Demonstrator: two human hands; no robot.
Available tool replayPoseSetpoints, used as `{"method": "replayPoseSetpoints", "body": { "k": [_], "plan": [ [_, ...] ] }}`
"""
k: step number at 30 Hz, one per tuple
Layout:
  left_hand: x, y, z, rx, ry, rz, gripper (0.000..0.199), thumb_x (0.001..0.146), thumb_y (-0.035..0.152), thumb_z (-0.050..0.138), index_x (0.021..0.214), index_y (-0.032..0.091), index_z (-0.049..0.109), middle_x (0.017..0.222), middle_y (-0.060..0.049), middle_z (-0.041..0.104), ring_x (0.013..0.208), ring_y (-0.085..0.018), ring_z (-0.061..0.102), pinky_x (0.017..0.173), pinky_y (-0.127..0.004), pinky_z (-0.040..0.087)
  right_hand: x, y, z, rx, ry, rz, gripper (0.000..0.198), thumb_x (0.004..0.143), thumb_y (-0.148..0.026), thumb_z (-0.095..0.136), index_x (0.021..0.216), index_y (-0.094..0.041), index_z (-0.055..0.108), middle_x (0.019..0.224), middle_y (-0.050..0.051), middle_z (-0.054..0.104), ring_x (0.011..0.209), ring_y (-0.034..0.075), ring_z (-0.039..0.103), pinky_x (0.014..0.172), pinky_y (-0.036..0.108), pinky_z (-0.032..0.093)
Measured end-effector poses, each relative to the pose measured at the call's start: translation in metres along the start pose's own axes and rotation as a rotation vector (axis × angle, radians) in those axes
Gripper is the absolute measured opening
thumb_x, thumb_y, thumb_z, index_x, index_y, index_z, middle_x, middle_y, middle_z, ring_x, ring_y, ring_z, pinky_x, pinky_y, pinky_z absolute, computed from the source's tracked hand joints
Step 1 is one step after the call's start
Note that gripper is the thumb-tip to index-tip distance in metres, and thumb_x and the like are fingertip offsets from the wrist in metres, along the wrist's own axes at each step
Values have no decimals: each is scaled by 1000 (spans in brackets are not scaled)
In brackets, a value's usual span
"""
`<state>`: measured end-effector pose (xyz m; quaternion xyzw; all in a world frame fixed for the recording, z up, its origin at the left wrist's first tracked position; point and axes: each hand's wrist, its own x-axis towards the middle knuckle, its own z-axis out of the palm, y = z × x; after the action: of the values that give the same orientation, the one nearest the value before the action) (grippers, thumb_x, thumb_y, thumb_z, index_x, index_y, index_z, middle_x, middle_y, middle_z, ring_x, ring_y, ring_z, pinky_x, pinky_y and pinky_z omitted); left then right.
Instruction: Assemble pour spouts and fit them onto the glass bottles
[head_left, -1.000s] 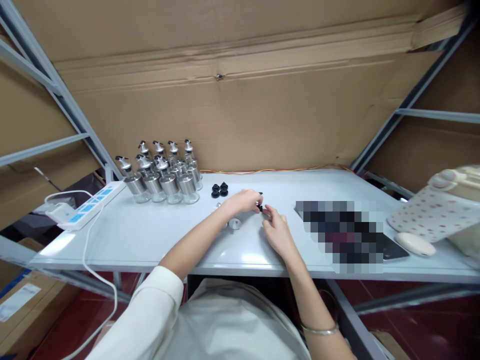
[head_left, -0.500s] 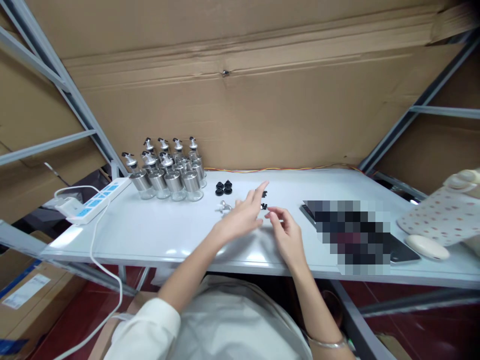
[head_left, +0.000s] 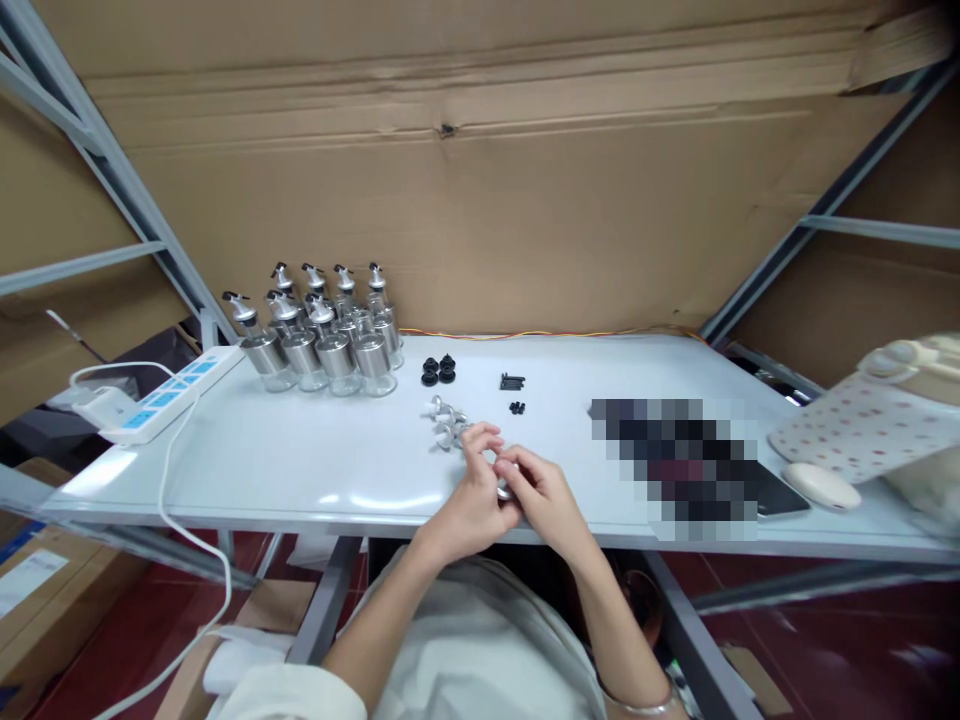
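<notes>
My left hand [head_left: 478, 500] and my right hand [head_left: 544, 490] meet near the table's front edge. Between them is a small silver pour spout [head_left: 505, 491], mostly hidden by my fingers. The left hand is curled around it, while the right thumb and fingers pinch at its top. Just beyond the left hand lie several more silver spouts [head_left: 447, 430] with pale stems. Farther back are round black stoppers [head_left: 438, 370], thin black levers [head_left: 513, 381] and a small cluster of tiny black pieces [head_left: 517, 408].
Several glass bottles with steel bands [head_left: 337, 357] stand at the back left, most topped with spouts. A white power strip [head_left: 176, 395] lies at the left edge. To the right are a blurred-out dark item [head_left: 682, 460], a cream oval object [head_left: 823, 485] and a spotted container [head_left: 847, 430].
Both hands have drawn back toward the table's front edge and come together around a silver spout. The tiny black pieces and levers, partly covered before, now show. The view has shifted slightly.
</notes>
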<state>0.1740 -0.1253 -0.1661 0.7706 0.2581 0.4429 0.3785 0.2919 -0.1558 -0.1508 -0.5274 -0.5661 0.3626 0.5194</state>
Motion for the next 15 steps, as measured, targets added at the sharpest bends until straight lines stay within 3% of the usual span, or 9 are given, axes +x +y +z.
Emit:
{"method": "replayPoseSetpoints", "body": {
  "k": [4, 7, 12, 15],
  "plan": [
    [-1, 12, -11, -76, 65, -73, 36, 73, 11, 61, 100, 20, 40, 108, -8, 45, 93, -16, 52, 72, -27, 47, 1, 9, -6, 282, 148, 102, 38, 79, -57, 55, 72, -19, 56, 51, -6, 40, 43, 9, 34, 44, 22, 28],
    [0, 15, -25, 28, 67, -15, 18, 78, 20, 64, 93, 19, 54, 92, -4, 57, 84, -15, 55, 73, -27, 46, 1, 11, -10, 403, 90, 141, 36, 74, -54, 64, 76, -19, 57, 53, -5, 46, 44, 8, 40, 45, 22, 31],
    [4, 8, -40, 175, 67, 59, 18, 84, 29, 59, 97, 17, 64, 78, -4, 61, 73, -16, 56, 69, -29, 47, 0, 1, -10, 347, -42, 140, 38, 71, -52, 69, 88, -20, 58, 56, -4, 53, 50, 11, 47, 51, 24, 39],
    [7, 13, -36, 180, 148, 51, 19, 85, 30, 57, 97, 17, 62, 86, -6, 62, 77, -16, 57, 71, -30, 47, 0, -1, -8, 342, -21, 114, 36, 71, -51, 69, 86, -20, 58, 59, -3, 55, 54, 12, 50, 55, 25, 42]
  ]
}}
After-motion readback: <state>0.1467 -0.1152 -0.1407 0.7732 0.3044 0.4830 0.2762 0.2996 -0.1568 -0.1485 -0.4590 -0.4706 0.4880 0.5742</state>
